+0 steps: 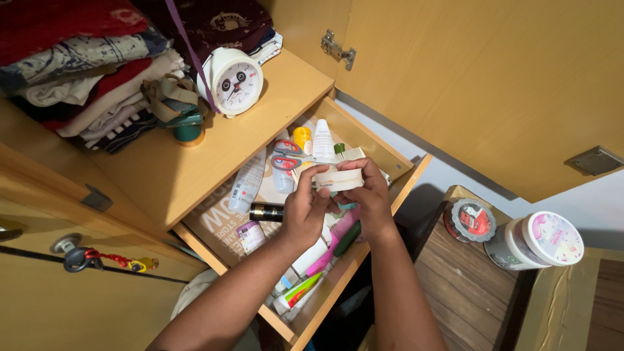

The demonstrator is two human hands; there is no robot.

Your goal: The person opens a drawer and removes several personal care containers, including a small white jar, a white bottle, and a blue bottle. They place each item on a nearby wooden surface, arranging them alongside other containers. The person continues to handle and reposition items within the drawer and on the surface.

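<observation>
Both my hands hold a small round white jar (339, 179) over an open wooden drawer (338, 286). My left hand (304, 209) grips the jar's left side with thumb and fingers on its lid. My right hand (370, 198) wraps the right side. Below them the drawer holds red-handled scissors (286, 158), a white bottle (323, 140), a yellow bottle (301, 136), a clear bottle (247, 182), a black tube (265, 212), a pink comb (338, 237) and tubes.
A white round clock (234, 81) and a roll of green tape (188, 130) stand on the shelf beside folded clothes (84, 71). The cupboard door (481, 78) hangs open at right. A white tub (536, 240) and a round tin (473, 220) sit on a wooden surface.
</observation>
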